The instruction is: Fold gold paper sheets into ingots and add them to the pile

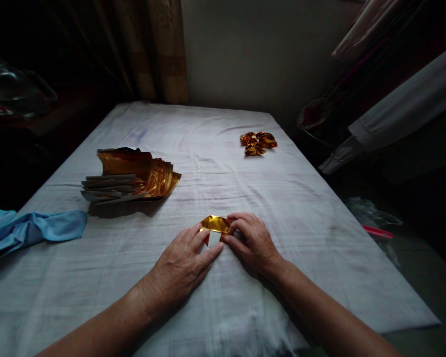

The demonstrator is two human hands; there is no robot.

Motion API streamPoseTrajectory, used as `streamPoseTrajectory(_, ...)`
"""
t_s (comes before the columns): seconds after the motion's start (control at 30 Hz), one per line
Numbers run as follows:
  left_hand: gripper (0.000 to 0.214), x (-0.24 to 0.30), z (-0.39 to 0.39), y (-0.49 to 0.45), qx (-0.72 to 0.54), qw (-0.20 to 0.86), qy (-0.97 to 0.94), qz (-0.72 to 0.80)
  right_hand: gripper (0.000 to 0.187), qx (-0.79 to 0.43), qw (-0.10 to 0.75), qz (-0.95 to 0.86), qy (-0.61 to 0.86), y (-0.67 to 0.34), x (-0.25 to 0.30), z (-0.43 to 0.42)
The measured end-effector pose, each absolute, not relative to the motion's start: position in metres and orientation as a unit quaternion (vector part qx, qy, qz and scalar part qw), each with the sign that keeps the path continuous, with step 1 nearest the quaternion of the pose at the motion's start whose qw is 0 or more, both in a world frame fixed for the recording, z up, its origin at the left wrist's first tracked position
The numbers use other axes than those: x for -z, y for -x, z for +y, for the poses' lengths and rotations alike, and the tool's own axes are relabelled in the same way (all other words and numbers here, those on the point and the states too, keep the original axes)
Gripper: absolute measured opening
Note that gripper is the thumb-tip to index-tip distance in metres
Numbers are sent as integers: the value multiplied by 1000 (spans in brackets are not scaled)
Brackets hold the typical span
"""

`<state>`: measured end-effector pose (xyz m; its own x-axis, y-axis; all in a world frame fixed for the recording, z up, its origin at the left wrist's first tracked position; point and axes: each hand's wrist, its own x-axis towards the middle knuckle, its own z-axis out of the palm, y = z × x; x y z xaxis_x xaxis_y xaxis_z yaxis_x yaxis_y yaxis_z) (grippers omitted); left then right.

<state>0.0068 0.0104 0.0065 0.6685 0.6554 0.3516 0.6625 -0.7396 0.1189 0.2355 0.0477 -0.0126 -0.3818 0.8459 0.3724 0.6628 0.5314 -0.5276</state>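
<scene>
A partly folded sheet of gold foil paper (216,224) lies on the white-covered table between my two hands, a pale strip of its back showing near me. My left hand (186,253) presses on its left side, fingers resting over the edge and thumb at the lower middle. At its right end my right hand (252,240) grips the foil between bent fingers and thumb. Farther off to the left sits a stack of gold foil sheets (159,177), curled and grey on the backs. Several finished-looking folded gold foil pieces (255,150) are grouped at the far right.
A light blue cloth (52,227) lies at the left edge of the table (208,144). Beyond the right edge are hanging garments (405,99), a pink-red handle (377,231) and clear plastic. A glass jug (18,91) stands at the far left. A curtain (167,54) hangs behind.
</scene>
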Motion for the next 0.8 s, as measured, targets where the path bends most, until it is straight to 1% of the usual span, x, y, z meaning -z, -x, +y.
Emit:
streamPoseTrajectory(0.2,31,-1,10,-8,204,18,910,-360,1,-117,312,-832,443,-236,14,47)
streamPoseTrajectory(0.3,31,-2,11,-7,201,12,911,-360,5,-107,314,-839,431,-236,14,46)
streamPoseTrajectory(0.63,29,-3,11,-8,213,14,907,-363,7,-96,326,-846,411,-239,15,46)
streamPoseTrajectory(0.8,36,-6,9,-7,181,9,912,-368,14,-99,315,-856,397,-242,13,43)
